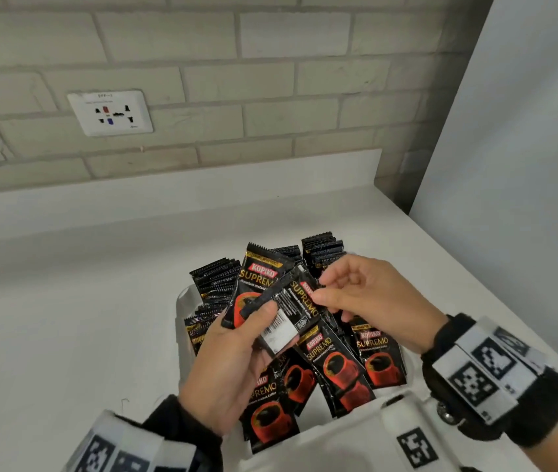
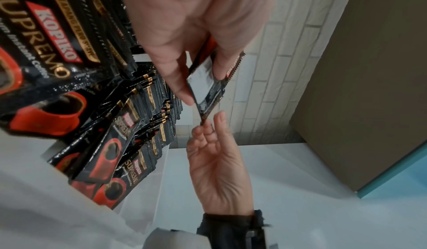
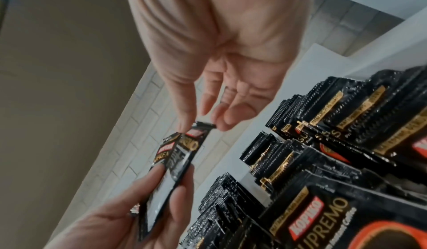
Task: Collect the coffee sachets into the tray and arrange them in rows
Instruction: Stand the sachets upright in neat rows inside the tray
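left hand [image 1: 233, 362] holds a small sheaf of coffee sachets [image 1: 281, 311] between thumb and fingers, above the tray [image 1: 182, 298]; one sachet shows its printed front, another its back with a barcode. right hand [image 1: 366, 298] pinches the upper corner of one sachet in that sheaf between thumb and forefinger, its remaining fingers loosely spread. the left wrist view shows the same pinch from below, the sheaf [image 2: 208, 81] edge-on between the two hands.

progress, as a judgement: collection appears largely done, arrangement only partly. several upright, tightly packed rows of sachets [image 1: 218, 277] stand at the far side of the tray, toward the back edge of the tabletop [image 1: 66, 301], and appear in the right wrist view as serrated black stacks [image 3: 328, 110]. at the near side, loose sachets [image 1: 335, 366] lie face up and overlapping at differing angles, not yet in rows. no stray sachet shows on the tabletop outside the tray. what is left is probably to square up the held sheaf, stand it among the rows, and then order the loose pile.

the tray is pale and sits toward the near right corner of the white tabletop. a low white upstand runs along the back edge, below a wall of pale brick-pattern tiles [image 1: 270, 80] carrying a white socket plate [image 1: 110, 112]. a plain panel [image 1: 526, 165] rises at the right edge.
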The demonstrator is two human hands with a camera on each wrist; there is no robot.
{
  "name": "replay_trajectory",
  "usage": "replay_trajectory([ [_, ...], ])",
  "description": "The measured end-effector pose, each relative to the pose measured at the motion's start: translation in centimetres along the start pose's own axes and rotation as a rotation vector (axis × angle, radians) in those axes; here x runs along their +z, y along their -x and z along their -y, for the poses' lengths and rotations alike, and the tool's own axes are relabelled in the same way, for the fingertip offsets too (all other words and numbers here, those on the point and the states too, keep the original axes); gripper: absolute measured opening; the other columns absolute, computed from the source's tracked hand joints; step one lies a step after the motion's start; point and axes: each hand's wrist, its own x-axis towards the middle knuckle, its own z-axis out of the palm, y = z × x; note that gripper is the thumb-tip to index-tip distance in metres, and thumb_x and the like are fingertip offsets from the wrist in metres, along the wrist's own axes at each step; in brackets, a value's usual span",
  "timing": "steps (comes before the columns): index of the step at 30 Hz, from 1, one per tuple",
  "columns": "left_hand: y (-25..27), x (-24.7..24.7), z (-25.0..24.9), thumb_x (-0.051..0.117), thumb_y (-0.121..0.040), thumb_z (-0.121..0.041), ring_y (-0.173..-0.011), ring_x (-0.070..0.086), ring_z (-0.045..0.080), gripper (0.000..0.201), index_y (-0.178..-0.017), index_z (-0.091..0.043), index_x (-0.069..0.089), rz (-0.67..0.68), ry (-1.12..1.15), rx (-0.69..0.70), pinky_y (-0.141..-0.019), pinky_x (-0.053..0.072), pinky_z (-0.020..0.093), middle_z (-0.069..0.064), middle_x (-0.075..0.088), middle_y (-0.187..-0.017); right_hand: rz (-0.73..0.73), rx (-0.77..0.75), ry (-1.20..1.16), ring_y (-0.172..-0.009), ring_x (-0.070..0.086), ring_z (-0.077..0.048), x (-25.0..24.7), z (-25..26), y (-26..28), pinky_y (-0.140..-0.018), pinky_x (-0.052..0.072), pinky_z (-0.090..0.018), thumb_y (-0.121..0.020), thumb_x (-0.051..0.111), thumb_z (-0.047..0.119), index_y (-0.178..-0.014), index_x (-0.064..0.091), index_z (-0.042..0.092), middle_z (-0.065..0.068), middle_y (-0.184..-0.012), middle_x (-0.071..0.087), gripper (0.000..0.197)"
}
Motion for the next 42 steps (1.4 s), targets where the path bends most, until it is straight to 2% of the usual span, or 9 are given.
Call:
replay_trajectory([
  [4, 0.4, 0.0, 0.1, 0.062, -0.068, -0.009, -0.075, 0.071, 0.021, 0.026, -0.094, -0.005, 0.065, 0.019, -0.026, -0.008, -0.063, 0.059, 0.033, 0.015, 0.073, -0.091, 0.01, 0.001, 0.087, -0.066, 0.057, -0.003, 0.1, -0.2, 0.2, -0.061, 0.047, -0.018, -0.073, 0.074, 0.027, -0.087, 0.059, 0.031, 0.009, -0.086, 0.063, 0.021],
  [10, 0.8, 0.1, -0.3, 0.058, -0.074, -0.028, -0.069, 0.071, 0.021, 0.035, -0.1, -0.004, 0.062, -0.002, 0.04, -0.066, -0.063, 0.058, 0.035, 0.015, 0.073, -0.087, 0.073, -0.106, 0.053, -0.039, 0.048, 0.003, -2.1, 1.3, 0.5, -0.041, 0.038, -0.011, -0.077, 0.07, 0.01, -0.076, 0.06, 0.018, 0.016, -0.051, 0.06, 0.012],
  [18, 1.0, 0.2, -1.2, 0.056, -0.071, -0.035, -0.045, 0.059, 0.021, 0.037, -0.084, -0.002, 0.066, 0.088, -0.095, -0.226, -0.042, 0.055, 0.028, 0.012, 0.063, -0.057, 0.294, -0.542, -0.153, -0.075, 0.066, -0.008, -4.6, 4.5, 0.6, -0.071, 0.05, -0.015, -0.066, 0.072, 0.008, -0.069, 0.07, 0.016, 0.003, -0.077, 0.071, 0.008],
  [24, 1.4, 0.7, -2.3, 0.058, -0.065, -0.062, -0.043, 0.057, 0.02, 0.058, -0.075, -0.008, 0.076, 0.309, -0.063, -0.177, -0.04, 0.054, 0.029, 0.021, 0.063, -0.07, 0.289, -0.594, 0.271, -0.089, 0.061, 0.003, -3.4, 4.1, -0.5, -0.078, 0.041, -0.008, -0.067, 0.049, -0.003, -0.076, 0.069, 0.021, 0.012, -0.093, 0.067, 0.033],
  [27, 1.9, 0.8, -1.9, 0.081, -0.058, -0.035, -0.045, 0.057, 0.014, 0.036, -0.074, -0.004, 0.073, 0.312, -0.213, -0.107, -0.04, 0.052, 0.024, 0.013, 0.063, -0.064, 0.251, -0.653, 0.361, -0.099, 0.056, 0.004, -3.2, 3.7, -0.5, -0.083, 0.04, -0.007, -0.074, 0.054, 0.001, -0.08, 0.073, 0.022, 0.016, -0.103, 0.061, 0.03],
  [30, 2.1, 1.4, -1.4, 0.066, -0.062, -0.017, -0.042, 0.054, 0.012, 0.019, -0.076, -0.005, 0.065, 0.26, -0.296, -0.027, -0.04, 0.048, 0.02, 0.009, 0.059, -0.054, 0.141, -0.579, 0.287, -0.107, 0.055, 0.001, -4.0, 3.7, -0.5, -0.095, 0.042, -0.015, -0.086, 0.055, -0.003, -0.093, 0.069, 0.027, 0.014, -0.115, 0.058, 0.034],
  [33, 1.7, 1.9, -1.3, 0.065, -0.062, -0.024, -0.045, 0.054, 0.012, 0.022, -0.078, -0.008, 0.064, 0.229, -0.372, 0.086, -0.046, 0.049, 0.019, 0.007, 0.06, -0.057, 0.3, -0.296, -0.058, -0.096, 0.064, -0.007, -5.2, 4.7, 0.3, -0.083, 0.053, -0.022, -0.079, 0.066, 0.013, -0.109, 0.053, 0.036, 0.005, -0.115, 0.061, 0.04],
  [37, 1.4, 2.8, -1.1, 0.066, -0.063, -0.03, -0.056, 0.06, 0.012, 0.029, -0.087, -0.014, 0.064, 0.242, -0.529, 0.229, -0.058, 0.054, 0.019, 0.005, 0.062, -0.063, 0.377, -0.278, 0.118, -0.087, 0.068, -0.02, -4.2, 5.1, 0.8, -0.073, 0.058, -0.033, -0.075, 0.069, 0.004, -0.11, 0.051, 0.032, -0.002, -0.105, 0.065, 0.048],
  [42, 0.7, 1.4, -1.1, 0.069, -0.06, -0.057, -0.09, 0.062, 0.0, 0.063, -0.115, -0.041, 0.043, 0.22, -0.82, 0.279, -0.077, 0.048, 0.02, -0.019, 0.064, -0.101, 0.263, -0.216, 0.335, -0.07, 0.063, -0.006, -6.6, 4.2, -0.3, -0.062, 0.054, -0.027, -0.078, 0.065, -0.006, -0.091, 0.057, 0.026, 0.003, -0.09, 0.066, 0.036],
])
